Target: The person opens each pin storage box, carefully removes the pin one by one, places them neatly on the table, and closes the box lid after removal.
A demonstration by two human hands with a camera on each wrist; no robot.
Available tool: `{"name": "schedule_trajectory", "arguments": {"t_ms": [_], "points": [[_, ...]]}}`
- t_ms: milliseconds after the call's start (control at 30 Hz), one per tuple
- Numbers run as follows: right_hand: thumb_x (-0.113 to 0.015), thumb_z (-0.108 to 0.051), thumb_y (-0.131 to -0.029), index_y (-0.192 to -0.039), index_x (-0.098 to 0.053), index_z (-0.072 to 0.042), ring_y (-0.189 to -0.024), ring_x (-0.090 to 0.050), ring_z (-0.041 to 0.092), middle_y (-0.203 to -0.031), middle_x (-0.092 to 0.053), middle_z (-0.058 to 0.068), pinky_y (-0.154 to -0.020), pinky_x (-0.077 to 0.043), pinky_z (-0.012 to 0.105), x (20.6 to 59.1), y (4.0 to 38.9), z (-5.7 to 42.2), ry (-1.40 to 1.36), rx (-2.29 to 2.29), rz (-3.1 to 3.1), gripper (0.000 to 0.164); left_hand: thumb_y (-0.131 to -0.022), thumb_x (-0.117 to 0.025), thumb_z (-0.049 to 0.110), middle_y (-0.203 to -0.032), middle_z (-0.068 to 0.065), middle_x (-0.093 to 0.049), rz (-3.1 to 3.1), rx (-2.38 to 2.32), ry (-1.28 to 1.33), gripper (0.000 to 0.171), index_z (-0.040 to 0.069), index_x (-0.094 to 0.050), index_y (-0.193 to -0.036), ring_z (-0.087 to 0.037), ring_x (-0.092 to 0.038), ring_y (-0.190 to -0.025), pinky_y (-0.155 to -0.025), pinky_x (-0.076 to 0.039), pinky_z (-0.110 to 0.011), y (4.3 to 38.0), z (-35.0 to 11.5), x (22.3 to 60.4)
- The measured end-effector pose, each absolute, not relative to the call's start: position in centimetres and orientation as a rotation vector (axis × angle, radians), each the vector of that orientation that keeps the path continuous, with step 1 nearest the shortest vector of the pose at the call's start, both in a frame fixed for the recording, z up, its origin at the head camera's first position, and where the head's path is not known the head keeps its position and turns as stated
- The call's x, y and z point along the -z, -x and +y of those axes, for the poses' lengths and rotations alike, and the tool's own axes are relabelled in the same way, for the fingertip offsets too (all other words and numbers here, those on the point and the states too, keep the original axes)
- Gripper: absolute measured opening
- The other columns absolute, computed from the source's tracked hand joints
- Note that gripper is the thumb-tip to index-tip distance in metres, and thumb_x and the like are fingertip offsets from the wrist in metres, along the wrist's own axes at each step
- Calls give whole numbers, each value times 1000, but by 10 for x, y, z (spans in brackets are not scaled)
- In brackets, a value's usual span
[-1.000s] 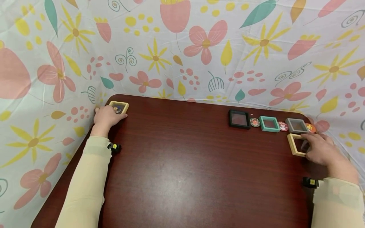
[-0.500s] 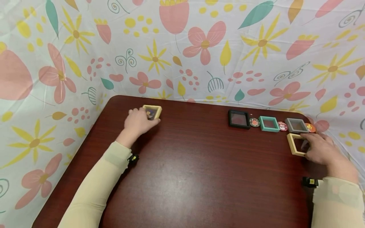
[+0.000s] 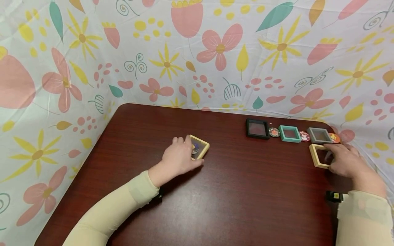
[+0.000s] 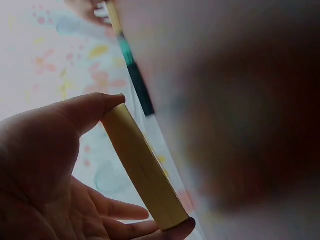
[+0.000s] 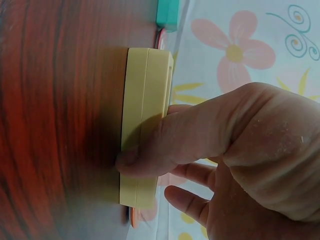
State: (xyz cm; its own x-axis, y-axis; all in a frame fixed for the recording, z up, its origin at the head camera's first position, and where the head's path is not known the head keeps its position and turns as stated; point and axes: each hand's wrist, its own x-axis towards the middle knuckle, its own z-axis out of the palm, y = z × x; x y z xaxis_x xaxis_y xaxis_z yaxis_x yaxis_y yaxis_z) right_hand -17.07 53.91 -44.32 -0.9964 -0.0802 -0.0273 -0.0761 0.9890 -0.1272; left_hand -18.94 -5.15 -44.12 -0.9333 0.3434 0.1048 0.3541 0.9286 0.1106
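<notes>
My left hand grips a small pale yellow display frame by two opposite edges, thumb on one and fingertips on the other. Through its clear window a round blue and gold piece shows. The left wrist view has this frame edge-on, apparently just above the tabletop. At the table's right end, my right hand holds a second pale yellow frame that rests on the table. Its thumb presses the frame's near side in the right wrist view; the fingers' contact on the far side is hidden.
A row along the back right holds a black frame, a teal frame and a grey frame. Patterned round chips lie between and beside them. A floral cloth hangs behind the dark wooden table.
From the back left corner my left hand has carried its yellow frame rightward and nearer, to mid-table, and turned it. My right hand and the row of frames stay put.
</notes>
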Motion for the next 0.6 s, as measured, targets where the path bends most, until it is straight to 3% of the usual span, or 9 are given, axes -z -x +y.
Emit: {"name": "schedule_trajectory", "arguments": {"t_ms": [133, 400, 600], "points": [[-69, -2, -62, -131, -46, 3, -119, -21, 62, -132, -38, 35, -84, -23, 75, 443, 172, 539, 125, 189, 3105, 73, -73, -59, 80, -113, -20, -56, -3023, 108, 634, 111, -7, -41, -141, -33, -48, -104, -61, -51, -36, 171, -40, 443], [-70, -2, -58, -126, -49, 7, -119, -25, 58, -127, -41, 37, -89, -22, 70, 447, 173, 541, 201, 187, 3133, 72, -70, -61, 79, -92, -8, -49, -3019, 13, 707, 101, -2, -50, -130, -25, -44, -86, -45, -43, -30, 148, -28, 447], [-72, -4, -59, -127, -47, 6, -117, -24, 60, -129, -40, 37, -87, -21, 72, 447, 173, 541, 171, 187, 3120, 73, -68, -61, 84, -104, -14, -55, -3022, -35, 730, 113, -5, -47, -136, -28, -47, -95, -46, -46, -30, 143, -27, 447]]}}
